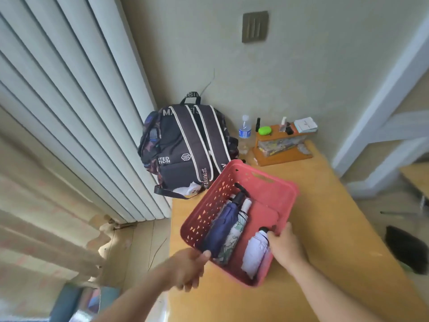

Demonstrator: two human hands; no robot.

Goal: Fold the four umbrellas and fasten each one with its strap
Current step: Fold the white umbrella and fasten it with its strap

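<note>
Folded navy umbrella [222, 226], patterned umbrella [234, 235] and white umbrella [255, 252] lying in the red basket [276, 191], my left hand [188, 268] gripping its near corner, my right hand's [286, 246] fingers curled over the rim beside the white umbrella, basket on the wooden bench [325, 228], backpack [185, 147] behind.

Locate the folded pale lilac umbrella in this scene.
In the head view, the folded pale lilac umbrella lies in the red perforated plastic basket, along its right side, apart from the navy umbrella; the right hand grips its top end.
</note>
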